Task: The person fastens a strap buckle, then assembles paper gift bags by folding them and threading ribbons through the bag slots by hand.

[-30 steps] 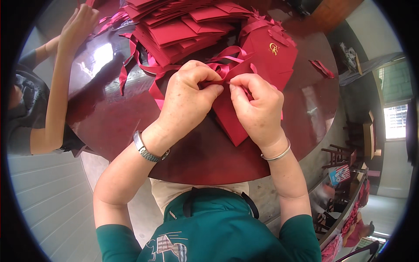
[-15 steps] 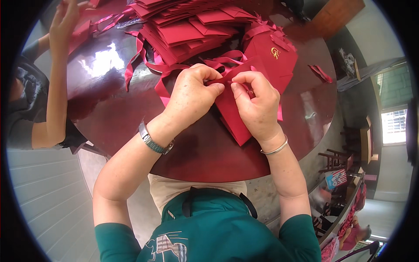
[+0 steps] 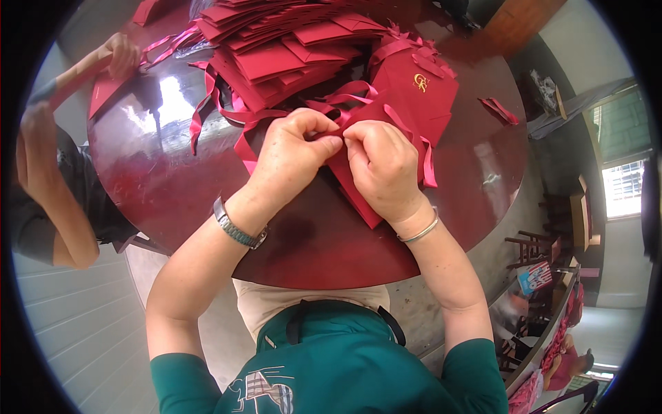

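At glossy tbl (image 3: 310,259): held red bag (image 3: 358,196); window (image 3: 624,190) R

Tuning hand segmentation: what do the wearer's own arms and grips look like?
Left grip and right grip ungloved. Metal link-band watch on the left wrist, slim silver-toned bangle on the right. Short green sleeves.

Light is bright and fairly even, with a window (image 3: 624,190) beyond the tabletop's (image 3: 469,200) right edge washed out to white. 1 hard glare patch sits near the tabletop's left edge, 1 milky sheen near its right. Shade lies toward the near edge. The red bag (image 3: 353,186) looks fairly crisp; a co-worker's arm (image 3: 48,179) looks smeared. Fisheye distortion bends outer lines, and black fills the view's 4 corners.
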`<action>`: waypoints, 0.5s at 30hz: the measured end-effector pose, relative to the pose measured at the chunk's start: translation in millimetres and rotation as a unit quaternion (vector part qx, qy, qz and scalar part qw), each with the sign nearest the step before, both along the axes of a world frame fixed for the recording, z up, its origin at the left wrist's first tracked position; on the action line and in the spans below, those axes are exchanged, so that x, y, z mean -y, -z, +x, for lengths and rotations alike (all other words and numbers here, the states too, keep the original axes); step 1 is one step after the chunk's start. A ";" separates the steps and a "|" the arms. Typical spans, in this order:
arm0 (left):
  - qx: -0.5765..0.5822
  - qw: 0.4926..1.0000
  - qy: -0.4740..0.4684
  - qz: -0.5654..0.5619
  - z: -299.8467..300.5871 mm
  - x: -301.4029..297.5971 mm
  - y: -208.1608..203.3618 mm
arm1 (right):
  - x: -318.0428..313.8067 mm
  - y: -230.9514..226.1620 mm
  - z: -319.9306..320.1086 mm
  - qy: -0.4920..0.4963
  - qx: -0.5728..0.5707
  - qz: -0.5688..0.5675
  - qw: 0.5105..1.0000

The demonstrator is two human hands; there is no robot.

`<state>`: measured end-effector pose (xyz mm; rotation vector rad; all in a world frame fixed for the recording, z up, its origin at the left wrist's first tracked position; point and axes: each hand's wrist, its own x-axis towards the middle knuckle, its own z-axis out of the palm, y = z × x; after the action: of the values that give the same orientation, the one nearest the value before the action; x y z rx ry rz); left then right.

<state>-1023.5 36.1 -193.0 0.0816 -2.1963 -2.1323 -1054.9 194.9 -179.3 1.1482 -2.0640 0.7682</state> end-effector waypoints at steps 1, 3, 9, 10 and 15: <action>-0.047 0.999 -0.008 -0.025 0.1 -2.4 0.8 | 1.8 0.0 3.3 0.018 0.076 -0.045 0.996; -0.122 0.989 -0.030 -0.082 1.4 -6.4 -0.2 | 1.8 -2.4 7.1 0.051 0.147 -0.080 0.985; -0.305 0.913 -0.100 -0.252 6.4 -10.4 -9.6 | -18.8 -45.7 7.9 0.014 0.086 -0.073 0.993; -0.328 0.895 -0.107 -0.283 6.4 -13.1 -14.5 | -25.2 -59.7 5.5 0.049 0.004 -0.002 0.999; -0.438 0.795 -0.132 -0.399 13.5 -11.3 -22.0 | -16.6 -105.4 -7.7 0.038 0.133 0.252 0.958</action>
<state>-1009.9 47.4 -170.9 -0.5076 -2.0440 -0.6772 -1062.6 211.5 -73.9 1.2717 -2.6120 0.3768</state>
